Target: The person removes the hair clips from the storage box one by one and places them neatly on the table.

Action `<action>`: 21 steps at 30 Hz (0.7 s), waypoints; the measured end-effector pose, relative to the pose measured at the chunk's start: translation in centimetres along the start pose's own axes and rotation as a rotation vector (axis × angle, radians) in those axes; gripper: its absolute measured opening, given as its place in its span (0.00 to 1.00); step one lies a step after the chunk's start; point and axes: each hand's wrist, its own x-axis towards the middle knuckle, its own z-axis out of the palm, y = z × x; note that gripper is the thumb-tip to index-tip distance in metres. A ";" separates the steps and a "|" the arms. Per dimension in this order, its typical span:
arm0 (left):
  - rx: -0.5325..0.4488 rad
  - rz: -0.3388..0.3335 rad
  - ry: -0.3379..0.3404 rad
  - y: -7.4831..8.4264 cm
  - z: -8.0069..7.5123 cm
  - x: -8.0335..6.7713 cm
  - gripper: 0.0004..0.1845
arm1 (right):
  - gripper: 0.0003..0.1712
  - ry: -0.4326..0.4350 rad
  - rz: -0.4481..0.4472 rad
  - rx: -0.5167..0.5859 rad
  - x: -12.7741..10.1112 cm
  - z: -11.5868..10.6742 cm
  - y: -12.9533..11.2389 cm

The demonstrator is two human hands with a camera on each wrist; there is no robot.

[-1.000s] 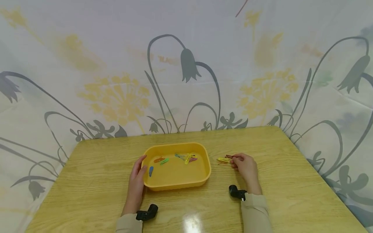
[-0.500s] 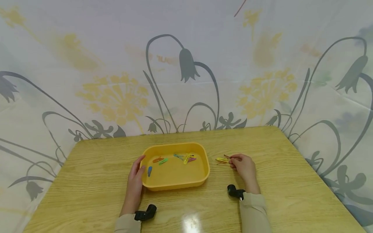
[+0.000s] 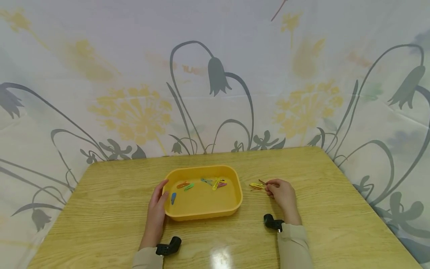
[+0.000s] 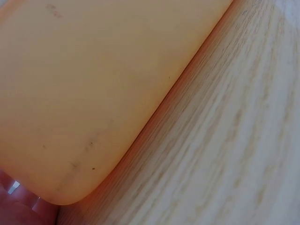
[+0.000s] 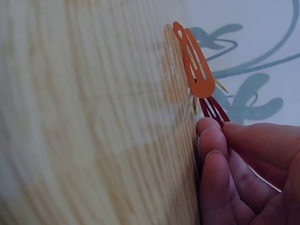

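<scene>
At the left end of a yellow plastic tray [image 3: 203, 213], my left hand [image 3: 156, 209] grips the wall, thumb at the rim and fingers along the outside. In the left wrist view, the tray's outer wall [image 4: 103, 89] covers most of that hand. Right of the tray, my right hand [image 3: 283, 194] pinches a dark red snap hair clip [image 5: 216, 111] between thumb and fingers, low over the table. Just beyond those fingertips lie an orange hair clip [image 5: 204, 88] and yellow hair clips [image 3: 256, 185], partly overlapping.
Inside the tray lie several hair clips: blue [image 3: 173, 198], orange [image 3: 183, 184], green [image 3: 189, 187], grey-blue [image 3: 206, 181], yellow [image 3: 215, 184] and purple [image 3: 222, 184]. A wooden table [image 3: 111, 201] bears everything, with a flowered cloth [image 3: 215, 123] hanging behind its back edge.
The dark red clip in my right fingers has tilted slightly. Both hands and the tray otherwise keep their places; the head view shifts a little.
</scene>
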 end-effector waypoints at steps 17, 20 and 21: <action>-0.007 0.009 -0.018 -0.1 0.0 0.0 0.21 | 0.19 -0.064 0.032 0.024 -0.1 -0.3 -0.1; -0.001 0.008 -0.015 0.1 0.1 -0.1 0.21 | 0.19 -0.065 0.026 0.022 -0.1 -0.3 -0.1; -0.001 0.006 -0.014 0.1 0.1 -0.1 0.21 | 0.19 -0.062 0.022 0.026 -0.1 -0.3 -0.1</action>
